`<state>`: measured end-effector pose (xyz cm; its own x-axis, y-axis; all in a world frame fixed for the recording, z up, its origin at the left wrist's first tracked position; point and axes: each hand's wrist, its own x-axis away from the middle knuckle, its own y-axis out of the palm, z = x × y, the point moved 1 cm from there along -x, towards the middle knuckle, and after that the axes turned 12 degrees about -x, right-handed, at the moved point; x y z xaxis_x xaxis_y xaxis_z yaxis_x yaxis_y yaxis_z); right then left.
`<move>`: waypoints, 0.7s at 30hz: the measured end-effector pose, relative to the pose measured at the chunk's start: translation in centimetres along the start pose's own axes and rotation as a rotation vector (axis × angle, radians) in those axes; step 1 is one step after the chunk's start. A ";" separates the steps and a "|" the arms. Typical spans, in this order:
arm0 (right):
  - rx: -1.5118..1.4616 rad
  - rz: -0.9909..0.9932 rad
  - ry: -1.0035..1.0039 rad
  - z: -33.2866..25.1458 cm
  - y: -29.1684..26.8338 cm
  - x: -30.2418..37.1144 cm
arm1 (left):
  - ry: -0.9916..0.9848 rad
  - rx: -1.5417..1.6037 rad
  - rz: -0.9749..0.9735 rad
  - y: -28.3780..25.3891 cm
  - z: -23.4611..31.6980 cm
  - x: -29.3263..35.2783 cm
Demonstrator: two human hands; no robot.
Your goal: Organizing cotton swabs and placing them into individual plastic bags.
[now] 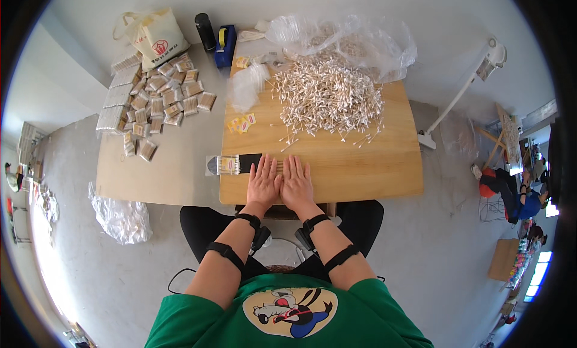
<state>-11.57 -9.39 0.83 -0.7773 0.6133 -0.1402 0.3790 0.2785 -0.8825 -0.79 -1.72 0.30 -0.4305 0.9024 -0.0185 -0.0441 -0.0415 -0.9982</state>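
My left hand (263, 181) and my right hand (296, 181) lie flat side by side near the front edge of a wooden board (360, 167), fingers stretched forward. A few thin sticks seem to show between the index fingers; what lies beneath the palms is hidden. Left of my left hand is a black strip (249, 160), partly under its fingers. At that strip's left end sits a small clear bag (228, 164) with a yellow-and-white card and what look like cotton swabs. Farther forward, a big heap of loose cotton swabs (330, 95) covers the board.
Clear plastic sheeting (354, 38) drapes the heap's back. Yellow cards (241, 123) and clear bags (246, 86) lie left of it. Filled swab packs (171, 95), a cloth bag (156, 38), a black bottle (205, 32) and a blue tape dispenser (225, 46) stand farther left. A lamp (460, 98) rises at right.
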 end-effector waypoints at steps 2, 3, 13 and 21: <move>-0.009 0.012 -0.003 0.0 0.1 0.0 | 0.001 0.004 -0.007 -0.1 0.2 0.2; -0.014 0.009 -0.009 0.0 0.0 0.0 | 0.000 -0.018 -0.016 -0.2 0.2 0.2; -0.597 0.453 0.026 2.9 -0.2 0.5 | -0.001 -0.015 0.027 -0.2 0.2 0.3; -0.569 0.427 0.005 2.3 -0.5 0.5 | -0.004 -0.055 0.027 -0.2 0.3 0.3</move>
<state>-13.31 -10.92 0.20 -0.5009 0.7577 -0.4183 0.8543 0.3552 -0.3795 -1.13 -1.59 0.54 -0.4342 0.8997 -0.0455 0.0169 -0.0424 -0.9990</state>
